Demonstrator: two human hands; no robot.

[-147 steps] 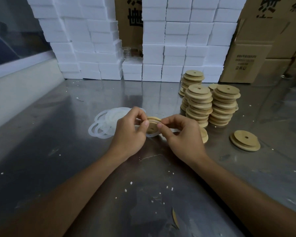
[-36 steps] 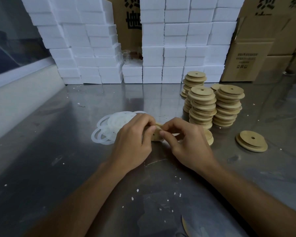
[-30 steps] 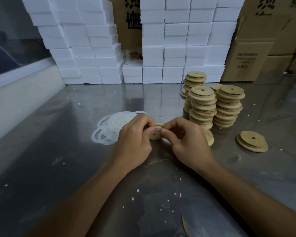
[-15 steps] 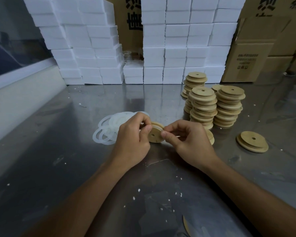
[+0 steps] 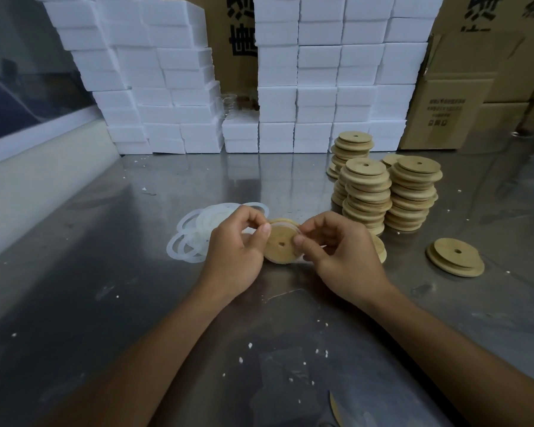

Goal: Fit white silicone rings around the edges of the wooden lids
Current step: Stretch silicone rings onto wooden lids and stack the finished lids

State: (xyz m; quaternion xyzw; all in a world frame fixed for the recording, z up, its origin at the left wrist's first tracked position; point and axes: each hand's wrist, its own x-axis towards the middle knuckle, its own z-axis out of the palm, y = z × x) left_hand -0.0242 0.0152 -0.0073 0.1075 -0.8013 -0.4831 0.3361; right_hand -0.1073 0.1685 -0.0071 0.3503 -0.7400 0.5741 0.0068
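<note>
Thumbs and curled fingers of left hand (image 5: 235, 254) and right hand (image 5: 342, 254) pinch the wooden lid (image 5: 280, 245) between them, white ring (image 5: 293, 224) along its top edge.

Near bench (image 5: 111, 318): open from 5 to 9 o'clock.
11 o'clock: loose silicone rings (image 5: 195, 232) lie flat.
1 o'clock: lid stacks (image 5: 383, 192) block.
3 o'clock: single lid (image 5: 455, 256).
12 o'clock: foam blocks (image 5: 290, 87) wall the back.
</note>
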